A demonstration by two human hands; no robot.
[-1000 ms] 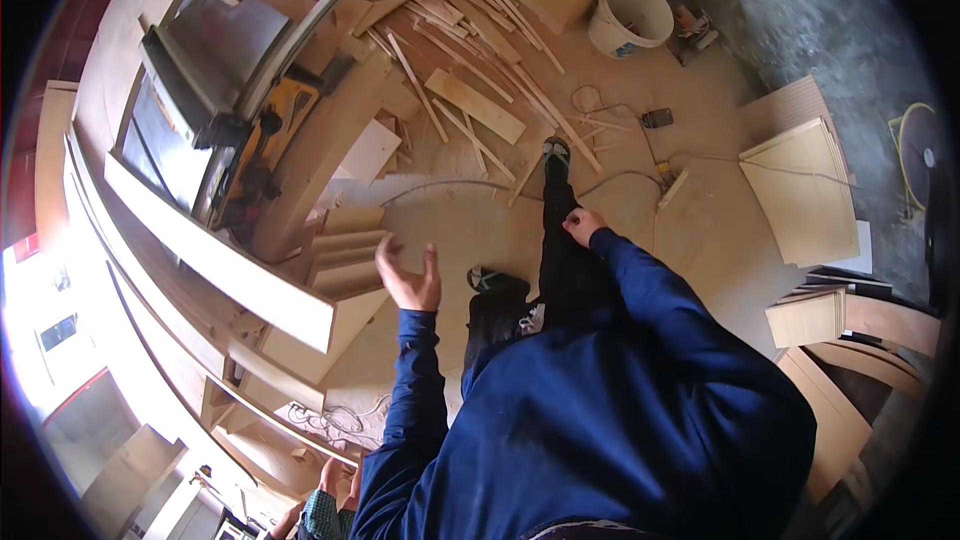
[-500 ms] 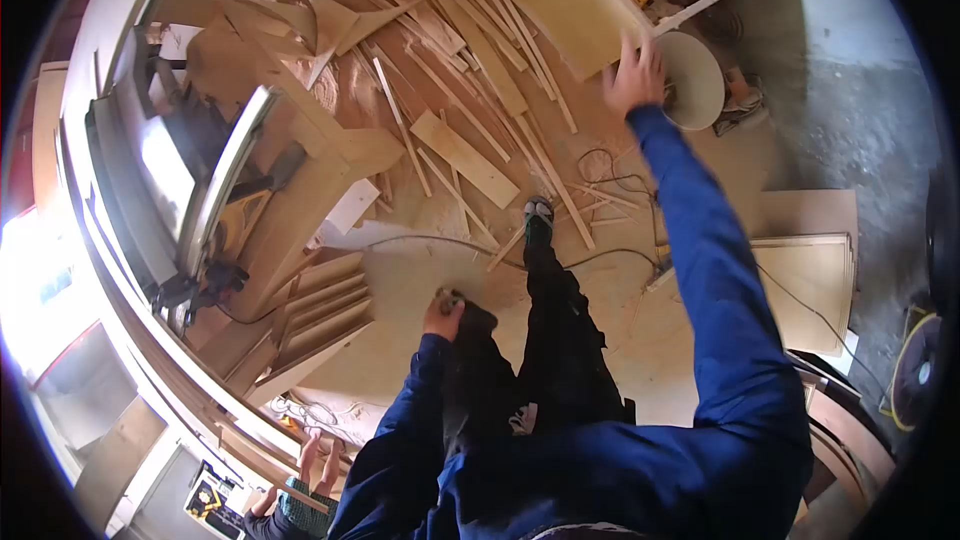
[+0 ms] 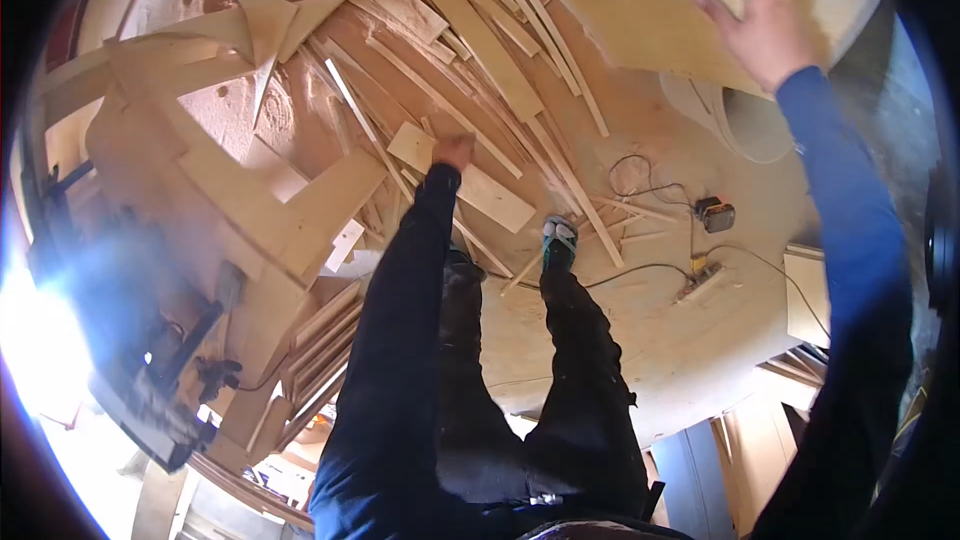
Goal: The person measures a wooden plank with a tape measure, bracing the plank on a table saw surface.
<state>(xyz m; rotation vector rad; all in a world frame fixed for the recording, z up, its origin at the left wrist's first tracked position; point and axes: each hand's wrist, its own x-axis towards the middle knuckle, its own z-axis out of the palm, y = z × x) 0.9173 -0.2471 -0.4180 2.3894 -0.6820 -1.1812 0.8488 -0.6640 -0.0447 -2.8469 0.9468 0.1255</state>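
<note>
**Plywood sheet [image 3: 620, 10] up at one o'clock**

There is one big plywood sheet, and it sits at the top of the view. The right hand [image 3: 765, 28] lies open and flat on it, fingers spread. The left hand [image 3: 455, 150] reaches down near the middle, just above one short board [image 3: 480, 190]. I cannot tell if that hand is open or closed. Many thin wood strips [image 3: 470, 30] lie at twelve o'clock. One white bucket [image 3: 750, 125] stands at two o'clock. One green shoe [image 3: 560, 240] stands on the floor [image 3: 640, 340].
</note>
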